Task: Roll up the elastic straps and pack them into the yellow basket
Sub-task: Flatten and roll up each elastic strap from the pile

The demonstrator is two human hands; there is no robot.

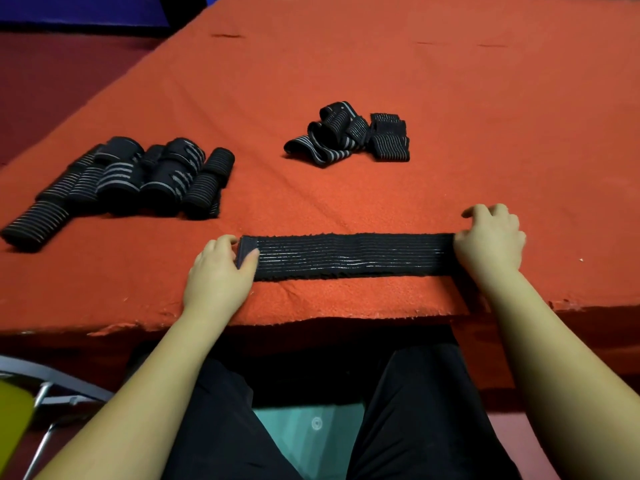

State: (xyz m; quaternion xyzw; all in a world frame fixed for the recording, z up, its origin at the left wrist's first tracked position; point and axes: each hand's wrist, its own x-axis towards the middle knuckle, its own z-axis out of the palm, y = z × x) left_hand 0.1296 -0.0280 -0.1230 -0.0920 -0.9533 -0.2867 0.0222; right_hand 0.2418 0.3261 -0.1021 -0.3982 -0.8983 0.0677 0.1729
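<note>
A black elastic strap (349, 255) with thin grey stripes lies stretched flat near the table's front edge. My left hand (221, 271) pinches its left end, which is folded up a little. My right hand (490, 240) presses down on its right end with curled fingers. Several rolled straps (131, 178) lie in a cluster at the left of the table. A loose heap of unrolled straps (349, 135) lies in the middle, beyond the flat strap. A yellow object (14, 407) shows at the lower left edge; I cannot tell if it is the basket.
The table is covered with an orange-red cloth (381, 64) whose frayed front edge (311, 317) runs just before my hands. A grey metal chair frame (52, 382) stands at the lower left. My legs in black trousers are under the table.
</note>
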